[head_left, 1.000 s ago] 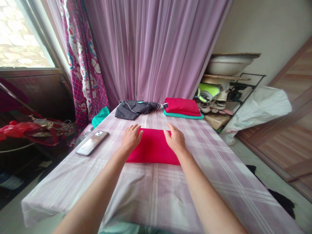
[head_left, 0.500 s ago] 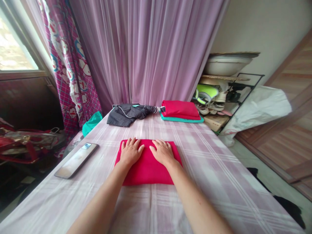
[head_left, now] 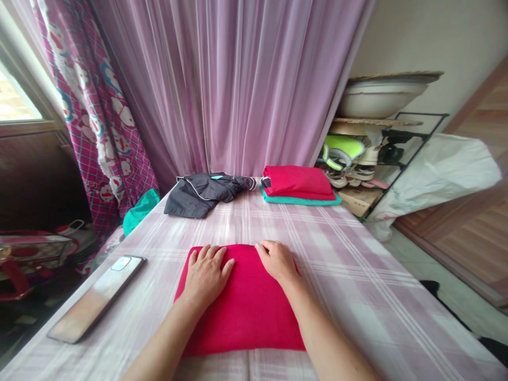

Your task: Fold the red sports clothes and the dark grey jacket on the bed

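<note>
A folded red garment (head_left: 246,312) lies flat before me on the checked tablecloth, its exact kind hidden by the folding. On its far left part rests my left hand (head_left: 207,275), palm down with the fingers spread. My right hand (head_left: 275,258) is at the far right edge of the garment, fingers curled and pressed together on the cloth there; the fingertips are partly hidden. Farther back, a dark grey garment with white piping (head_left: 198,194) lies loosely bunched. To its right, another folded red garment (head_left: 297,182) is stacked on a teal folded one (head_left: 301,200).
A phone (head_left: 97,299) lies face down near the table's left edge. Teal fabric (head_left: 141,211) hangs beside that edge. Purple curtains (head_left: 238,90) close off the back. On the right stand a shoe rack (head_left: 420,148) with a basin (head_left: 384,100) and a white sack (head_left: 444,172).
My right hand has gone from flat and spread to curled fingers at the garment's far edge. My left hand stays flat. The view has come closer, so the garment and phone look larger.
</note>
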The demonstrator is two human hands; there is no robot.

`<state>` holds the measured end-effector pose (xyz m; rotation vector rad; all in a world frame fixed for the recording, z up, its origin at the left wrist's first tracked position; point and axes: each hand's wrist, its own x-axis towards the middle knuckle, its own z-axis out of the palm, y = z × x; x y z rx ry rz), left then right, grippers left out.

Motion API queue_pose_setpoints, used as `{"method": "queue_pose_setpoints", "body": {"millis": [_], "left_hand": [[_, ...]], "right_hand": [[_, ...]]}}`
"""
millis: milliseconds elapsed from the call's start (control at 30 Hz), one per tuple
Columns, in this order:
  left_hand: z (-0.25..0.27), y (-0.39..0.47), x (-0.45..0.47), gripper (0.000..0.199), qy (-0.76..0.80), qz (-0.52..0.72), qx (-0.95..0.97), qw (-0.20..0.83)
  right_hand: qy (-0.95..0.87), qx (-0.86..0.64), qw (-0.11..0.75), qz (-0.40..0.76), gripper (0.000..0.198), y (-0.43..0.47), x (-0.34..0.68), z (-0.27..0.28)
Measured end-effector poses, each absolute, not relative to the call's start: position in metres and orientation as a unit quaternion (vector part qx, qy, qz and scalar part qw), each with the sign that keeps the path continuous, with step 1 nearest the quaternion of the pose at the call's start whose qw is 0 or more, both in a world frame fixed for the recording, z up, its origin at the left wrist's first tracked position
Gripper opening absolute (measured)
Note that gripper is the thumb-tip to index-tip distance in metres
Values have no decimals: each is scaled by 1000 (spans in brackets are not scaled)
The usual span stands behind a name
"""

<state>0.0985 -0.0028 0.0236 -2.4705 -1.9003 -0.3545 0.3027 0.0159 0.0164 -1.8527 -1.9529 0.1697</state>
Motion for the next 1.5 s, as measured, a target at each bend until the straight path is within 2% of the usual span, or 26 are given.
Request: {"method": "queue_pose_setpoints", "body": {"millis": [267,433,800,1500], "left_hand": [[26,14,83,45,-611,-120,-781,-49],[18,16,82,41,-637,-132,-759,-44],[23,11,85,41,-642,-122,-756,-27],[24,10,86,42,-641,-125,-756,-38]], "right_hand": [[-693,-672,241,99,32,20,306,16],[-692,-667,253,112,30,20,306,14],[-701,-675,189,133,33,20,303,18],[-700,-679,179,126,35,18,303,21]]}}
